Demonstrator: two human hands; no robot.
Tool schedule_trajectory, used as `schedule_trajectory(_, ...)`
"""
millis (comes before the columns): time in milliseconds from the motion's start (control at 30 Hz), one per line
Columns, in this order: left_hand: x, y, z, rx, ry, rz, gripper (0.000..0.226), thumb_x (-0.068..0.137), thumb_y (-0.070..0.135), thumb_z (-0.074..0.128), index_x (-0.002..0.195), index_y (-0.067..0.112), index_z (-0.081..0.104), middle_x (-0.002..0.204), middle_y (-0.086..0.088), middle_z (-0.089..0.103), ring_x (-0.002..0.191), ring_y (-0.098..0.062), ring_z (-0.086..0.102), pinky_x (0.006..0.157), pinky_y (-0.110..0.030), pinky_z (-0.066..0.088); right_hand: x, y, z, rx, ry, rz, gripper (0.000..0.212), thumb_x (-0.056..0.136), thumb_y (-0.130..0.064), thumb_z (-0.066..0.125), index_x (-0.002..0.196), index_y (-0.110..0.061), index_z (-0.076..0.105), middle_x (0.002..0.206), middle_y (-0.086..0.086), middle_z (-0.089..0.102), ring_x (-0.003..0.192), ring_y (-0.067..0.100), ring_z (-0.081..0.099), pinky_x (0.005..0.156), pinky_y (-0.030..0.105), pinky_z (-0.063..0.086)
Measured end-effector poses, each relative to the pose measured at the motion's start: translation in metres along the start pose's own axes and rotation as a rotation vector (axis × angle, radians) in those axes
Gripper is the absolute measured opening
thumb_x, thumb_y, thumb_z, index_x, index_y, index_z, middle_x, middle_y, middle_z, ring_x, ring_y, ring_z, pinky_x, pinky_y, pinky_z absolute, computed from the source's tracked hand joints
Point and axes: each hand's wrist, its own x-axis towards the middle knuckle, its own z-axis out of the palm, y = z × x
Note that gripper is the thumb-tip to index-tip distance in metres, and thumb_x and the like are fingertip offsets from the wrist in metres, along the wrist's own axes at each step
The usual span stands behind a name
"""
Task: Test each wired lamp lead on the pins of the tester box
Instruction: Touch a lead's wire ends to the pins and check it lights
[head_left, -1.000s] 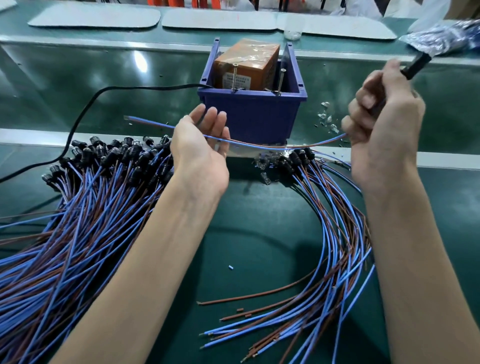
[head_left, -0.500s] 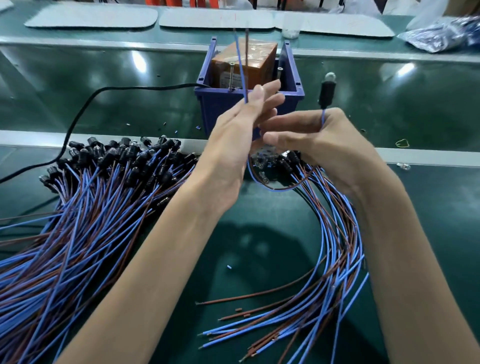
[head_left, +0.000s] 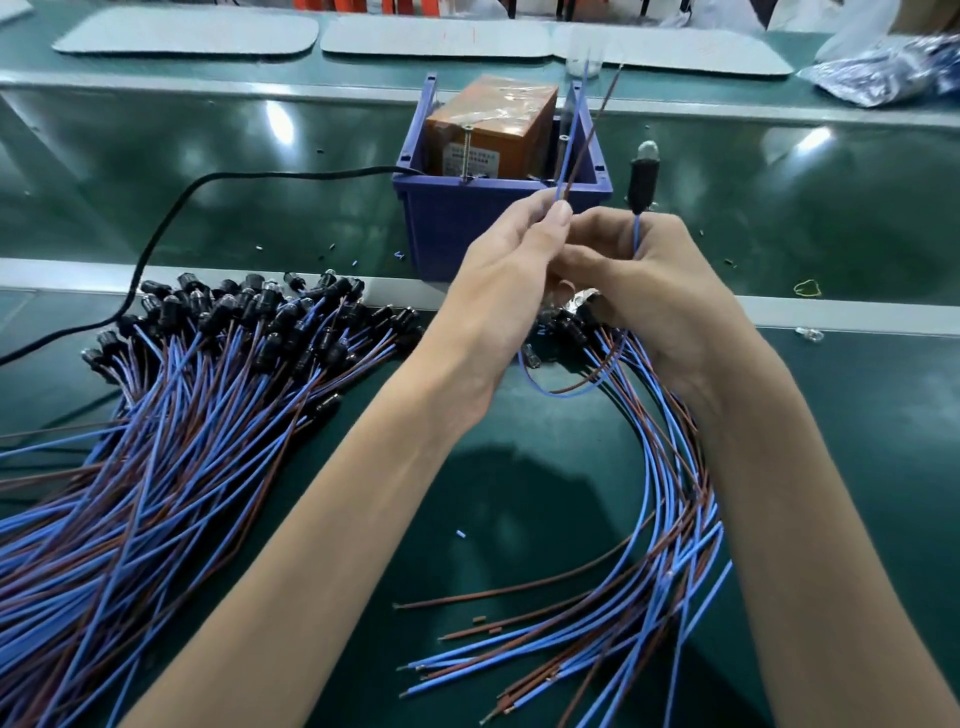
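We pinched the lamp lead by its blue and brown wire ends between the thumb and fingers of our left hand, while our right hand gripped the same lead just below its black lamp holder, bulb up. The ends stood before the tester box in its blue bin; heaped leads lay either side.

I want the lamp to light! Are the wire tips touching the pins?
Apart. The head view shows the wire tips pointing up in the air, well above the pins of the tester box.
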Motion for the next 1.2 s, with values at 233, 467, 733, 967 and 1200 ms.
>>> schedule_trajectory(233,-0.003,0.000,-0.001,-0.013,0.101,0.116,0.016,0.095,0.003,0.053,0.103,0.006,0.066,0.088,-0.005,0.070,0.074,-0.014,0.065,0.072,-0.030,0.060,-0.001,-0.003,0.000,-0.007,0.085,-0.008,0.018,0.090,-0.001,0.061,0.074,-0.010,0.062,0.054,-0.007,0.064,0.043,-0.001,0.050,0.041,0.008,0.035)
schedule_trajectory(467,-0.003,0.006,-0.011,-0.025,0.255,0.118,0.009,0.088,0.007,0.065,0.085,0.011,0.072,0.073,0.001,0.070,0.074,-0.016,0.066,0.080,-0.041,0.059,0.000,-0.003,0.002,-0.011,0.095,-0.017,0.014,0.088,-0.008,0.066,0.076,-0.010,0.062,0.064,-0.001,0.069,0.046,0.003,0.050,0.044,0.010,0.038)
schedule_trajectory(733,0.007,0.011,-0.040,0.087,0.425,0.160,0.014,0.090,0.011,0.066,0.103,0.011,0.063,0.072,0.001,0.069,0.059,-0.008,0.068,0.057,-0.015,0.050,0.006,-0.005,-0.010,0.107,0.281,0.016,0.018,0.097,-0.012,0.052,0.081,-0.016,0.046,0.066,0.002,0.072,0.040,0.005,0.041,0.037,0.014,0.024)
schedule_trajectory(967,0.013,0.004,-0.054,0.274,0.454,0.182,0.017,0.087,0.012,0.069,0.104,0.011,0.067,0.075,-0.002,0.071,0.058,-0.010,0.069,0.059,-0.019,0.051,0.010,0.001,-0.015,0.114,0.379,0.048,0.018,0.097,-0.011,0.050,0.081,-0.018,0.049,0.053,-0.004,0.053,0.038,0.001,0.035,0.036,0.013,0.023)
schedule_trajectory(1200,0.017,-0.002,-0.050,0.387,0.447,0.142,0.020,0.085,0.007,0.062,0.099,0.017,0.072,0.071,0.007,0.069,0.055,-0.005,0.066,0.077,-0.025,0.056,0.015,0.008,-0.018,0.000,0.405,0.105,0.029,0.090,0.000,0.042,0.079,-0.018,0.063,0.060,-0.002,0.044,0.040,0.002,0.030,0.036,0.014,0.019)
